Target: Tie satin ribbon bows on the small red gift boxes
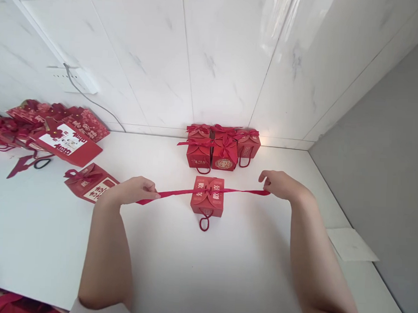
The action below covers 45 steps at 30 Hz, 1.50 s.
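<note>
So your left hand (135,191) and right hand (281,184) are each pinching the red ribbon (177,192) near its ends, stretched sideways over the little red box (207,207) mid-frame on the worktop (195,277).

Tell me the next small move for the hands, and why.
Probably bring the left hand and right hand inward to start a loop: each holds one side of the ribbon, stretched across the box, and the boxes behind wear bows.

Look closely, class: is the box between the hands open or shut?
The box is shut: its top flaps meet under the ribbon, held by left hand and right hand.
</note>
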Motion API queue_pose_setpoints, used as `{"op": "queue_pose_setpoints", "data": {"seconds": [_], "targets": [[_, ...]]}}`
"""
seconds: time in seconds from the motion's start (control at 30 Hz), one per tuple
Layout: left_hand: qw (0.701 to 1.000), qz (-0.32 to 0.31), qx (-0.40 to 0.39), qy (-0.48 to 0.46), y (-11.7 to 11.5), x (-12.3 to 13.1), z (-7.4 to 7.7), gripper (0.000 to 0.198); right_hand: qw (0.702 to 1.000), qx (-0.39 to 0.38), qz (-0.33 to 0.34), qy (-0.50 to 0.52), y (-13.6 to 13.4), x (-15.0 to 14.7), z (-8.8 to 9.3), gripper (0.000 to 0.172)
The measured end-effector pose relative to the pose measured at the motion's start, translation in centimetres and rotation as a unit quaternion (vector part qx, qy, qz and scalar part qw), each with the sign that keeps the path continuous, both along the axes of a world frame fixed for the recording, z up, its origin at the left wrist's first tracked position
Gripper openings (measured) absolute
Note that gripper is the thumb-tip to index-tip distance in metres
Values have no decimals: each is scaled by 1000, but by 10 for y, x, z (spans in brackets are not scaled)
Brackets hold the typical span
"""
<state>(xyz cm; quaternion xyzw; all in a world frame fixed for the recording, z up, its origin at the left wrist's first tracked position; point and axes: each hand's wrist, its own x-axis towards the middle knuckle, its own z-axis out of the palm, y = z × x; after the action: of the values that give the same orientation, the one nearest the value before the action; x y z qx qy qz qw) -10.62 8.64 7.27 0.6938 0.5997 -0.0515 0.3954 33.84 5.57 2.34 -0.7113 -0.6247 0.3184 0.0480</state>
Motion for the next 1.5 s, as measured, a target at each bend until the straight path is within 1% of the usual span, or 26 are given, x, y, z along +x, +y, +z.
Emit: {"op": "queue_pose_setpoints", "data": {"seconds": [0.07,0.13,0.17,0.23,0.3,0.33,0.4,0.43,0.5,0.57,0.67,0.77,0.87,0.9,0.97,1.03,1.1,1.17,1.3,1.4,1.5], "targets": [[1000,8,13,15,1,4,-3,41,1000,7,7,5,1,-5,0,19],[999,7,41,-8,1,18,-5,50,998,38,37,35,0,-17,4,16],[998,2,55,-27,0,28,-5,51,994,62,59,63,-1,-25,7,18],[995,-27,65,-74,-3,50,-6,48,982,100,103,125,-4,-44,14,26],[988,-55,69,-124,-7,73,-8,44,970,92,134,181,-6,-61,19,32],[984,-64,79,-148,-10,83,-8,41,961,86,157,209,-8,-69,21,32],[973,-68,121,-182,-15,99,-10,36,942,100,204,246,-9,-80,22,27],[969,-70,140,-190,-17,105,-12,34,935,115,221,252,-10,-85,21,24],[966,-74,156,-192,-19,113,-14,31,929,144,233,248,-10,-89,20,18],[968,-72,147,-188,-20,116,-17,31,927,148,230,255,-11,-91,18,15],[969,-65,142,-190,-20,116,-17,34,918,117,225,304,-12,-91,19,18],[967,-73,139,-201,-20,114,-15,35,911,93,198,350,-14,-92,21,19],[967,-78,123,-210,-21,112,-9,35,911,106,171,359,-15,-94,23,21],[968,-78,111,-211,-21,111,-7,35,908,114,175,363,-16,-95,24,20],[970,-70,86,-217,-23,109,-2,37,895,126,206,375,-16,-95,26,15],[970,-56,81,-222,-25,106,2,39,886,132,238,375,-17,-94,28,13],[970,-43,89,-224,-26,104,6,40,890,140,246,358,-17,-91,30,12],[970,-34,90,-223,-27,101,9,41,897,151,236,341,-18,-89,32,13],[972,-41,72,-219,-27,98,12,41,901,140,216,349,-21,-87,37,14],[973,-53,57,-216,-25,96,9,41,921,122,169,330,-21,-88,35,23],[977,-75,4,-201,-21,94,3,41,945,106,133,279,-17,-88,28,42]]}}
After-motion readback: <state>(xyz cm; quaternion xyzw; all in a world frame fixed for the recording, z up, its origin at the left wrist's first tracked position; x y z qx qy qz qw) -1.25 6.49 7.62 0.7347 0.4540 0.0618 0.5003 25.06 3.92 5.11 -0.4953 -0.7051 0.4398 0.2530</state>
